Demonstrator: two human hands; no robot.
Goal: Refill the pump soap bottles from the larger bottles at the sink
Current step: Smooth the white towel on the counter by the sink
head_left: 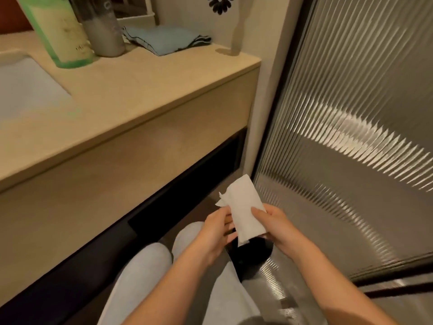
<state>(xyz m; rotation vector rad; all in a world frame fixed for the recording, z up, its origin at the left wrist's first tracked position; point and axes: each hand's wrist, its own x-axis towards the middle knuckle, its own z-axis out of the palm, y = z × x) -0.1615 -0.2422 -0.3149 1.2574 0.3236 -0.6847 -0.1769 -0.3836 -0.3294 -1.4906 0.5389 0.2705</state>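
Low in the head view, both my hands hold a folded white paper tissue (244, 211) in front of my body. My left hand (216, 233) pinches its left edge. My right hand (275, 228) grips its right side with the thumb on top. A dark object (248, 256) shows just below the tissue, mostly hidden. On the beige counter (131, 90) at the top left stand a large green-tinted bottle (61, 31) and a grey bottle (103, 26) beside it; their tops are cut off by the frame.
A white sink basin (25, 90) is set into the counter at the left edge. A folded blue cloth (164, 39) lies at the counter's back. A ribbed glass door (351, 137) fills the right side. My legs in light trousers (140, 277) are below.
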